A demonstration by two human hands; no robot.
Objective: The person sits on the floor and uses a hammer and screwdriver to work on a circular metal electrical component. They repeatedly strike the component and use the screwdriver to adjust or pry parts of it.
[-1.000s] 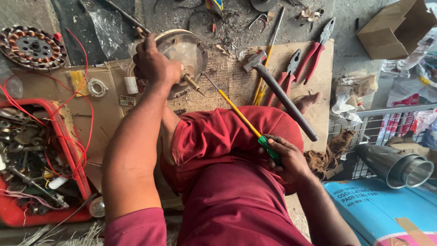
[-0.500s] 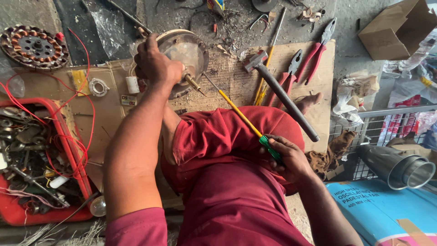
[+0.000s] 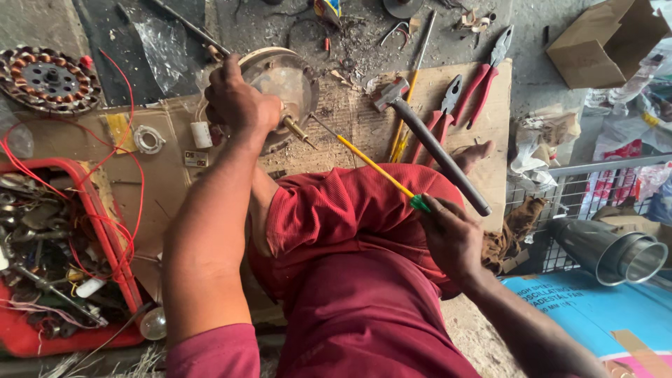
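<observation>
My left hand point(image 3: 238, 103) grips the rim of a round metal motor housing point(image 3: 283, 77) that rests on a sheet of cardboard point(image 3: 350, 119); a brass shaft point(image 3: 297, 130) sticks out of the housing. In my right hand point(image 3: 451, 234), down by my bent knee in red trousers point(image 3: 350, 210), is a long screwdriver point(image 3: 374, 168) with a yellow shank and green handle. Its tip points at the housing near the shaft.
A hammer point(image 3: 430, 143), red-handled pliers point(image 3: 490, 73) and more pliers point(image 3: 444, 112) lie on the cardboard to the right. A copper-wound stator point(image 3: 47, 78) sits far left. A red tray point(image 3: 91, 224) of parts and wires stands left; cardboard box point(image 3: 602, 42) and wire basket point(image 3: 595, 210) right.
</observation>
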